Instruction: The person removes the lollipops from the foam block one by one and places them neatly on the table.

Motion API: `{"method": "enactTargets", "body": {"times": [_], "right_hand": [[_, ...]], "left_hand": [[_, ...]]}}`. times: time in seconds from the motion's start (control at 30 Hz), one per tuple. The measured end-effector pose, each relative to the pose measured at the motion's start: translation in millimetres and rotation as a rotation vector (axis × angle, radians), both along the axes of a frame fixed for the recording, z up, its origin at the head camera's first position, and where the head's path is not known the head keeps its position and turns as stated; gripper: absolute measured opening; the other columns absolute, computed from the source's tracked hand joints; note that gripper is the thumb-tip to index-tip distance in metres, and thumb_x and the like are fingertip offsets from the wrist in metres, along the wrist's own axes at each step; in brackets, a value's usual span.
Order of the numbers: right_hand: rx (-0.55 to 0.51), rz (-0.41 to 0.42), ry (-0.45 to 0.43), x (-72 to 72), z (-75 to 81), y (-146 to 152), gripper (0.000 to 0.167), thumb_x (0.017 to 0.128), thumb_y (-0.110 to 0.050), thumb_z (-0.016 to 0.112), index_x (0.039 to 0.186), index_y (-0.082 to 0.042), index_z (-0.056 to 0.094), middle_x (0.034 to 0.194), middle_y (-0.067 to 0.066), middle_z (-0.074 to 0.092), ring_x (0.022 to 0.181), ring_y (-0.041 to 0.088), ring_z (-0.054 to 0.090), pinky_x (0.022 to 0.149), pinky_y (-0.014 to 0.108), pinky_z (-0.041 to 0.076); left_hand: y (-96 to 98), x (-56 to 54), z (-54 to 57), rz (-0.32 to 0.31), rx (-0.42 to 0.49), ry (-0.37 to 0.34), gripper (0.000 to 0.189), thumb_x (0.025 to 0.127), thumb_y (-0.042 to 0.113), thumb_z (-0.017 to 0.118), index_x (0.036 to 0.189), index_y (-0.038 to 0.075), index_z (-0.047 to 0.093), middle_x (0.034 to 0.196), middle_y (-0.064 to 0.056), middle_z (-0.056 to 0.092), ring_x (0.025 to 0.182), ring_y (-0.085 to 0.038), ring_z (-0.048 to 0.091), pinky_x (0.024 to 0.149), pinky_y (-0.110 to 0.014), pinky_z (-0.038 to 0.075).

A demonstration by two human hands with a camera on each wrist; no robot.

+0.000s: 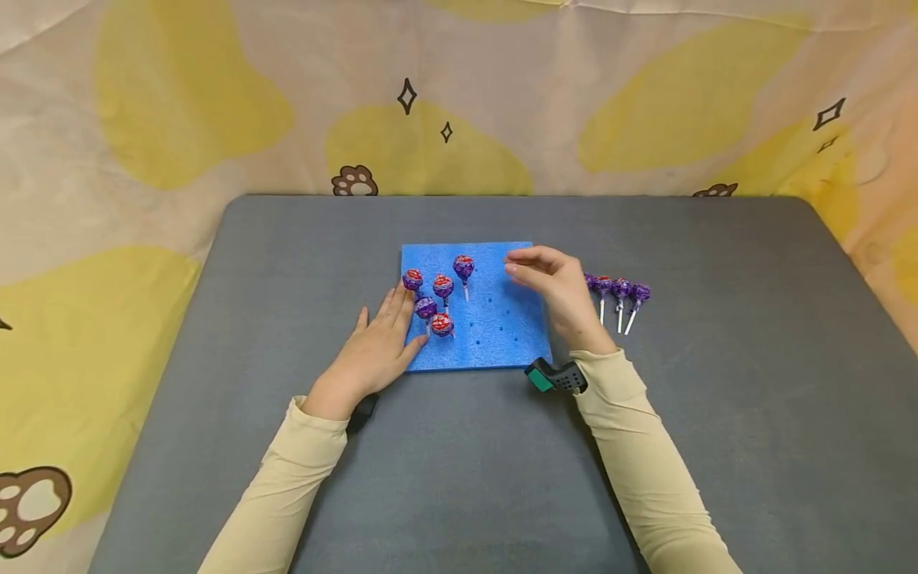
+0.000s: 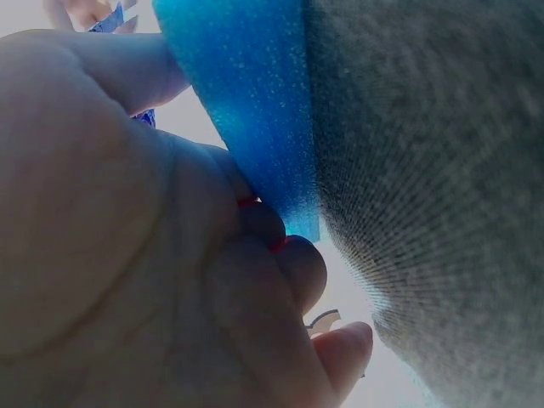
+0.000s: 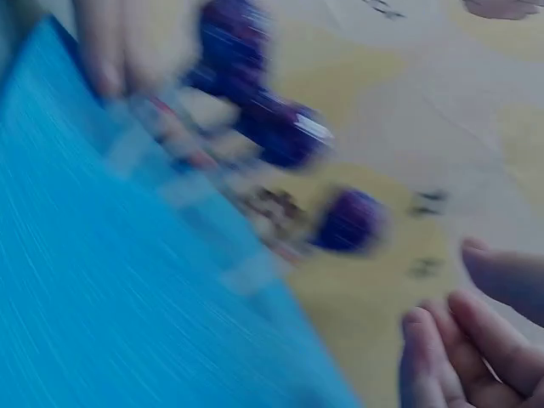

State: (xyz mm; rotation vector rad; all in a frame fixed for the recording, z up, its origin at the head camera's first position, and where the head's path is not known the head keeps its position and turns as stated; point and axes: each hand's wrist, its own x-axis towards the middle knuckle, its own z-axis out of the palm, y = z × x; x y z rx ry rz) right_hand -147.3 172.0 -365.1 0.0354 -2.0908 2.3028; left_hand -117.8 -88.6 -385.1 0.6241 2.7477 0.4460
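A blue foam board (image 1: pixel 495 351) with small holes lies on the table. Several purple-wrapped lollipops (image 1: pixel 443 285) stand by their sticks in its left half; in the right wrist view the upright lollipops (image 3: pixel 348 221) look blurred. My left hand (image 1: pixel 378 343) rests along the board's left edge, fingers extended; from the left wrist its fingers (image 2: pixel 255 212) touch the foam's side (image 2: pixel 246 93). Above the board's right part hovers my right hand (image 1: pixel 559 291), its fingers loosely bent and the thumb apart from them, with nothing held. Right of that hand lie more lollipops (image 1: pixel 621 293), partly hidden by it.
The grey table (image 1: pixel 459 478) extends around the board on all sides. Behind it hangs a patterned cloth (image 1: pixel 488 72) with yellow patches. Dark bands sit at both wrists, the right wristband (image 1: pixel 555 376) close to the board's lower right corner.
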Motion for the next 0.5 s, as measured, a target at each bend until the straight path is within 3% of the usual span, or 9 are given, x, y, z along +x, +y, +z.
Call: {"method": "enactTargets", "body": {"times": [0.13,0.23,0.5], "right_hand": [[-0.113,-0.009,-0.031,-3.8,-14.5,-25.7,0.033,0.087,0.006,0.061,0.117,0.019,0.054,0.092,0.001,0.068,0.09,0.013,0.065,0.085,0.03,0.051],[-0.109,-0.032,0.004,-3.8,-20.6,-34.9,0.032,0.087,0.007,0.061,0.117,0.018,0.055,0.093,0.003,0.068,0.089,0.011,0.065,0.084,0.028,0.05],[0.158,0.035,0.059,-0.7,-32.0,-46.4,0.027,0.082,0.001,0.07,0.106,0.011,0.063,0.097,0.021,0.067,0.081,0.01,0.066,0.078,0.026,0.053]], "left_hand": [[3.2,-1.9,-1.1,-0.023,0.0,-0.006,0.071,0.1,0.041,0.037,0.15,0.001,0.007,0.157,-0.014,-0.002,0.143,-0.029,-0.001,0.109,-0.058,0.002],[3.6,-4.3,0.2,-0.025,0.0,0.006,0.071,0.1,0.041,0.037,0.15,0.001,0.006,0.157,-0.014,-0.003,0.143,-0.029,-0.001,0.109,-0.059,0.002],[-0.2,-1.9,-1.3,-0.003,-0.007,-0.003,0.072,0.1,0.041,0.038,0.15,0.001,0.004,0.157,-0.013,-0.004,0.144,-0.027,-0.002,0.11,-0.058,0.003]]}}
